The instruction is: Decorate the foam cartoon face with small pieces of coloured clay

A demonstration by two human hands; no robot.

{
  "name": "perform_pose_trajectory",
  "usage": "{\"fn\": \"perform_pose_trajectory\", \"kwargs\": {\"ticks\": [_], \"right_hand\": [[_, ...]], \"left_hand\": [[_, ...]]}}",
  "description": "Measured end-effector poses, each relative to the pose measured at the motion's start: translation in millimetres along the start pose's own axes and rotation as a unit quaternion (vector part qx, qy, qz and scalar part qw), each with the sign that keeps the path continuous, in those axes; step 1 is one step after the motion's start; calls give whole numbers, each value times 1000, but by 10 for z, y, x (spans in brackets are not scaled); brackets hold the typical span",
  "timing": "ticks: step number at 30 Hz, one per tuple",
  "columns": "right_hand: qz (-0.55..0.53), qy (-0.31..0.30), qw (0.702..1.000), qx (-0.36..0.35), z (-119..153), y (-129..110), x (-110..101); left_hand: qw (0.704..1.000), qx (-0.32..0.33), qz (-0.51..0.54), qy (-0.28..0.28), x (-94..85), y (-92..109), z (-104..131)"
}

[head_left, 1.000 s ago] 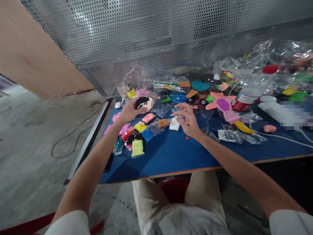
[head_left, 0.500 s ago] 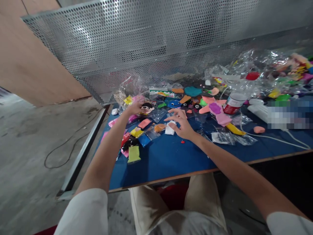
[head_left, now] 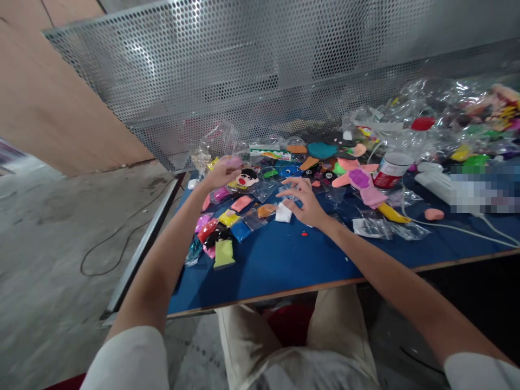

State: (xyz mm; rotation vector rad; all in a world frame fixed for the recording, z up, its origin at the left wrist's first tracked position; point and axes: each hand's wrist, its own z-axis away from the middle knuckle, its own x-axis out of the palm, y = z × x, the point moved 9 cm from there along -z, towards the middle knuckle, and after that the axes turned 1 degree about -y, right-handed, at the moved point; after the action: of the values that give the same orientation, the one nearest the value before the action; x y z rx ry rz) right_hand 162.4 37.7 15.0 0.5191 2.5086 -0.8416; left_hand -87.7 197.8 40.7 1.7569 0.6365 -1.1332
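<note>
My left hand (head_left: 221, 174) is beside a flat clay face (head_left: 247, 178) with black hair and a red round spot. Its fingers are stretched out, and nothing shows in them. Over the blue tabletop, my right hand (head_left: 304, 200) is open with fingers spread. Just left of its thumb lies a small white packet (head_left: 283, 212). An orange packet (head_left: 266, 210) and a salmon packet (head_left: 241, 203) sit between the hands. Nearer to me are a yellow packet (head_left: 229, 218), a blue packet (head_left: 241, 231) and a pale green packet (head_left: 223, 253).
A perforated metal panel (head_left: 260, 70) rises behind the blue table (head_left: 268, 271). To the right are a white-and-red tub (head_left: 392, 169), a pink clay figure (head_left: 368, 189), a white cable (head_left: 459, 230) and crumpled clear bags (head_left: 439, 108). One red bit (head_left: 304, 234) lies near the middle.
My left hand has drawn back left from the clay face, uncovering its red spot. The right hand stays in nearly the same place, fingers still spread.
</note>
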Motion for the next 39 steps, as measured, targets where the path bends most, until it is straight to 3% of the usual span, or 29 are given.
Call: {"fn": "perform_pose_trajectory", "kwargs": {"ticks": [4, 7, 10, 13, 16, 19, 22, 26, 32, 39], "right_hand": [[9, -1, 1000, -8, -35, -3, -29], [-6, -13, 999, -39, -66, -59, -45], [-16, -44, 998, -42, -89, -54, -69], [16, -75, 997, 18, -114, 86, -128], [97, -109, 986, 83, -184, 255, -147], [166, -138, 970, 112, -359, 378, -42], [250, -162, 942, 156, -555, 558, 143], [325, -154, 908, 213, -725, 786, 270], [316, -166, 892, 278, -746, 921, 225], [291, -124, 911, 267, -776, 695, 26]], "left_hand": [[999, -31, -39, 16, -232, 123, 390], [1000, -27, -14, -6, -259, 329, 862], [998, -33, 7, -54, -120, 569, 1439], [995, -31, 46, -80, 92, 793, 2067], [998, 10, 45, -35, 247, 956, 2617], [999, 46, 8, 25, 416, 976, 2948], [991, 40, -53, 117, 529, 893, 3024], [975, 41, -124, 178, 664, 891, 2966], [980, 19, -111, 164, 717, 865, 2957], [980, -3, -93, 178, 701, 811, 2952]]}}
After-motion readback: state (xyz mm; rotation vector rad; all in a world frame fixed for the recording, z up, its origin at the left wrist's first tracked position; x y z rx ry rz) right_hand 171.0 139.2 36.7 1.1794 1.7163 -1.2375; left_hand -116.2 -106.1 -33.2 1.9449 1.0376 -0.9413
